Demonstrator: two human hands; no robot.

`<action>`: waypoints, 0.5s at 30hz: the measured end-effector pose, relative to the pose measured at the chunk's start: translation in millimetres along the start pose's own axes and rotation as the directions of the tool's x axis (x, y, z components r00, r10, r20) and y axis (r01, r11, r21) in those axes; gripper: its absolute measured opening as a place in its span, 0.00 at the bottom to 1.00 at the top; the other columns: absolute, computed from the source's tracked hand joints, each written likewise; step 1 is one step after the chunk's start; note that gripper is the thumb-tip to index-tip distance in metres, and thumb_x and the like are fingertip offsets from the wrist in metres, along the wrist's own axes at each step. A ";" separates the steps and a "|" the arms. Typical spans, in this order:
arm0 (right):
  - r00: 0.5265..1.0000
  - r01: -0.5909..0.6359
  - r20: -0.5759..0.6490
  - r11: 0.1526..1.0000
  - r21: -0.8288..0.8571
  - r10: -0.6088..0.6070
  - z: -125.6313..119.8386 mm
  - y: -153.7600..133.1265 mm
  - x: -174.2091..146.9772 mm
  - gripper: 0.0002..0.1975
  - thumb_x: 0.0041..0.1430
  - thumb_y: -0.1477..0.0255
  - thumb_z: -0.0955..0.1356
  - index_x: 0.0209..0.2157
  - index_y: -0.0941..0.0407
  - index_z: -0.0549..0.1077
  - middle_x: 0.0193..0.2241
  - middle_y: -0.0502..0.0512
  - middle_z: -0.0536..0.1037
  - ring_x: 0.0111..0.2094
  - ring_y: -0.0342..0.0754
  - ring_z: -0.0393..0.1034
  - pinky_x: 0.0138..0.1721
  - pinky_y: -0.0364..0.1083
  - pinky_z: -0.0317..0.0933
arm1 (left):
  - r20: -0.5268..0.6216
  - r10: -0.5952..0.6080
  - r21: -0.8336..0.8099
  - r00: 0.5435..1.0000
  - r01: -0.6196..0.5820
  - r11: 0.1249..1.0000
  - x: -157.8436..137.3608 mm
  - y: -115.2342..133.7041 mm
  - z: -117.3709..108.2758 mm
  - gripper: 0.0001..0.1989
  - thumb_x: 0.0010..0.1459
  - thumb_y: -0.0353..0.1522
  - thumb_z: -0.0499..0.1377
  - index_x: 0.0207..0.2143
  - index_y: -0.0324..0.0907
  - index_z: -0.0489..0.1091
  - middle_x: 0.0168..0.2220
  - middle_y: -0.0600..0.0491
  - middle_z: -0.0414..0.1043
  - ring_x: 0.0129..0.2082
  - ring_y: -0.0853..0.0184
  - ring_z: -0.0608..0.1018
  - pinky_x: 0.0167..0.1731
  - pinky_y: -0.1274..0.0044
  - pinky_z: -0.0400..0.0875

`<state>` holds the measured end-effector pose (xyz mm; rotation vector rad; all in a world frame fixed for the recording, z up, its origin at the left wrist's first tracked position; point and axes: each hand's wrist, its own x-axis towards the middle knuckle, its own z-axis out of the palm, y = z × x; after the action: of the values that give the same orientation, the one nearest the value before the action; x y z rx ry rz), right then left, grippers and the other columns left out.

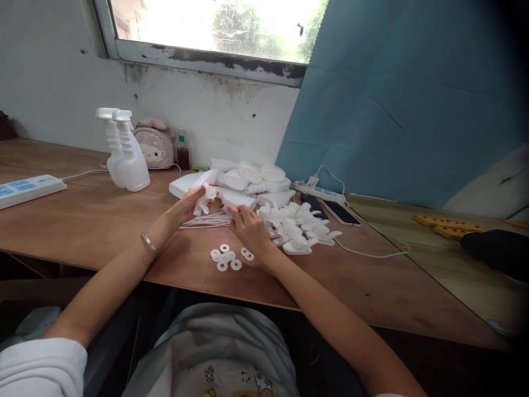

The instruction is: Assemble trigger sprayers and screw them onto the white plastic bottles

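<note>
My left hand [189, 203] is closed around a white spray trigger head [202, 201], whose round collar faces up toward me. Just to its right, my right hand [249, 227] has its fingertips pinched together by the ends of several thin white dip tubes [205, 221]. What those fingertips hold, if anything, is too small to make out. Nearer to me on the table lies a small group of flat white ring washers [223, 258]. A heap of loose white spray trigger heads [292, 225] sits right beside my right hand.
White empty-looking bottles [248, 179] are piled behind my hands. Two assembled spray bottles [128, 154] stand at left, near a pink bag [155, 144] and a small dark bottle [183, 154]. A phone [341, 213], power strips [31, 189] and cables lie around; the table's front edge is close.
</note>
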<state>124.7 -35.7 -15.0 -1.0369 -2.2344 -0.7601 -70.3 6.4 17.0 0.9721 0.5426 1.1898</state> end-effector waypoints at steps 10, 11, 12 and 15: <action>0.845 0.420 -0.500 0.813 0.403 -0.189 -23.6 5.4 -5.9 0.08 0.56 0.78 0.64 0.35 0.51 0.62 0.43 0.57 0.74 0.45 0.47 0.69 0.37 0.47 0.68 | -0.084 -0.294 -0.036 0.952 0.292 0.956 -2.6 -3.4 16.9 0.18 0.60 0.41 0.49 0.33 0.34 0.69 0.17 0.52 0.68 0.10 0.77 0.66 0.07 0.89 0.59; 0.852 0.441 -0.479 0.785 0.436 -0.212 -23.7 3.9 -6.2 0.08 0.56 0.78 0.64 0.34 0.51 0.62 0.44 0.57 0.74 0.46 0.47 0.69 0.38 0.47 0.69 | -0.078 -0.319 -0.020 0.945 0.318 0.948 -3.7 -4.8 17.9 0.18 0.59 0.41 0.50 0.33 0.34 0.69 0.16 0.53 0.66 0.09 0.77 0.65 0.06 0.89 0.56; 0.861 0.447 -0.455 0.765 0.464 -0.227 -23.9 2.4 -6.3 0.07 0.57 0.79 0.63 0.34 0.52 0.62 0.45 0.57 0.74 0.47 0.47 0.69 0.39 0.48 0.69 | -0.064 -0.328 0.004 0.942 0.329 0.944 -4.6 -6.3 18.4 0.18 0.59 0.41 0.50 0.32 0.34 0.69 0.15 0.54 0.65 0.08 0.77 0.64 0.04 0.89 0.54; 0.884 0.424 -0.407 0.763 0.488 -0.231 -24.9 -0.9 -6.0 0.07 0.58 0.80 0.60 0.34 0.53 0.63 0.47 0.59 0.72 0.48 0.48 0.68 0.40 0.50 0.69 | 0.021 -0.301 0.093 0.953 0.298 0.950 -5.2 -11.4 16.6 0.17 0.58 0.41 0.52 0.30 0.35 0.69 0.13 0.55 0.63 0.06 0.78 0.62 0.03 0.88 0.52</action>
<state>133.3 -56.2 -2.2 -0.1996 -2.1594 -0.3162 -52.8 -4.7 15.1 0.9453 0.6939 0.8815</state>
